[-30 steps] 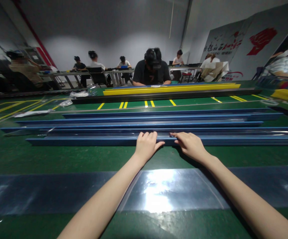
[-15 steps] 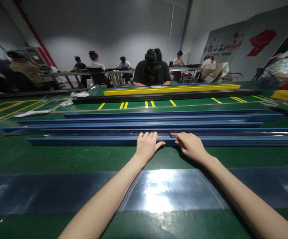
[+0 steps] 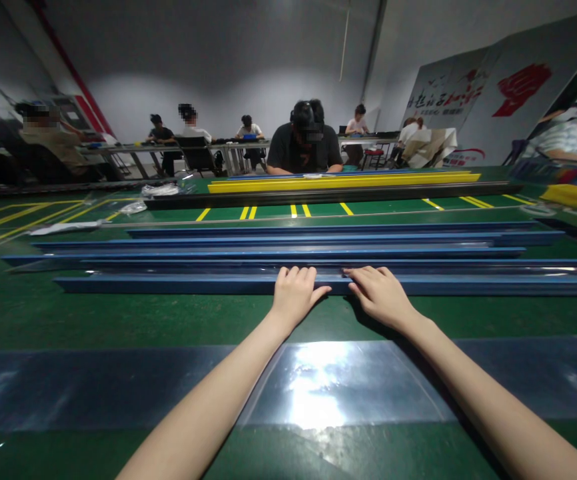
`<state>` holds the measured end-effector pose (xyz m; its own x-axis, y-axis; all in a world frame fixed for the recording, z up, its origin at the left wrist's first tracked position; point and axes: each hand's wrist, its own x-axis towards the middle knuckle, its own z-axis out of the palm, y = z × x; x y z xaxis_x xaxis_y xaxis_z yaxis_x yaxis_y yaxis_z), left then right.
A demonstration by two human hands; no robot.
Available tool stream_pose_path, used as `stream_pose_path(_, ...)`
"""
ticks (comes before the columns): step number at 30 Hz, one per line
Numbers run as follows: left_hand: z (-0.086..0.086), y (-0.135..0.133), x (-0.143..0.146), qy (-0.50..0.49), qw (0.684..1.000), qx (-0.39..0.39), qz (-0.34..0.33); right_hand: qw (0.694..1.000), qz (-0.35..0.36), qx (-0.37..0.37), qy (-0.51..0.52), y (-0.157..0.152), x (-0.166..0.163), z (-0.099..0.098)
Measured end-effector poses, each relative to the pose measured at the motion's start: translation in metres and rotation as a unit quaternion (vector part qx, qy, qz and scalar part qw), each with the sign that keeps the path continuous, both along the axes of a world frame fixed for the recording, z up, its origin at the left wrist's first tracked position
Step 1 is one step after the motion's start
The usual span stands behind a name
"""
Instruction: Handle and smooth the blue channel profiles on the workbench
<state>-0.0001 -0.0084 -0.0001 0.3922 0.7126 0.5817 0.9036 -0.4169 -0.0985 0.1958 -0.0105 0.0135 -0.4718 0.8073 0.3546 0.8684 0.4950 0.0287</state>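
Both my hands reach forward onto the nearest of several long blue strips (image 3: pixel 168 285) lying across the green table (image 3: pixel 93 320). My left hand (image 3: pixel 294 295) curls its fingers over the strip's top edge, thumb out to the right. My right hand (image 3: pixel 378 293) lies beside it, fingers bent over the same strip. Between me and the strip a long clear plastic film sleeve (image 3: pixel 313 387) lies flat and shines under the light.
More blue strips (image 3: pixel 318 243) lie in parallel behind the near one. Farther back rest a dark strip (image 3: pixel 328 195) and a yellow strip (image 3: pixel 343 180). A person in black (image 3: pixel 304 143) sits opposite; other people work at tables behind and at both sides.
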Motion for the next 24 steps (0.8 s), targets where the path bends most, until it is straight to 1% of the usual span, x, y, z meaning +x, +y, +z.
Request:
stream_pose_path(7, 0.001, 0.000, 0.000, 0.014, 1.000, -0.003, -0.015, 0.999, -0.003, 0.034, 0.009, -0.003, -0.016, -0.001)
stream_pose_path(12, 0.001, 0.000, 0.000, 0.009, 1.000, -0.004, -0.021, 0.998, -0.004, 0.069, 0.001, -0.001, -0.018, 0.001)
stream_pose_path(18, 0.000, 0.001, -0.004, 0.006, 0.998, -0.001, -0.056, 0.997, 0.001, 0.081, -0.011, 0.000, -0.016, 0.003)
stream_pose_path(24, -0.001, 0.002, -0.004, -0.025, 0.995, 0.009, -0.099, 0.996, 0.002, 0.091, -0.024, 0.000, -0.012, 0.004)
